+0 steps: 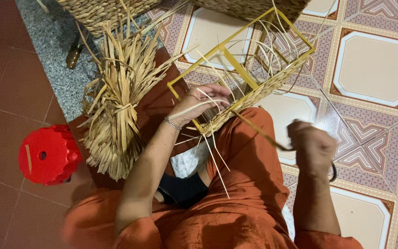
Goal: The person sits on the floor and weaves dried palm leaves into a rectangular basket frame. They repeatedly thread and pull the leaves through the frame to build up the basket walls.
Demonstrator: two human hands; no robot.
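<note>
Head view: the floor (374, 69) is patterned tile on the right, plain red tile on the left, with a grey stone strip between. A bundle of dried straw (116, 106) lies beside a red plastic stool (47, 154). The half-woven basket (249, 78) on its yellow wire frame rests against the person's knee. The left hand (203, 102) curls onto the basket's woven edge, pinching strands. The right hand (312, 145) is closed in a fist around 1 strand (259, 131) running to the basket.
</note>
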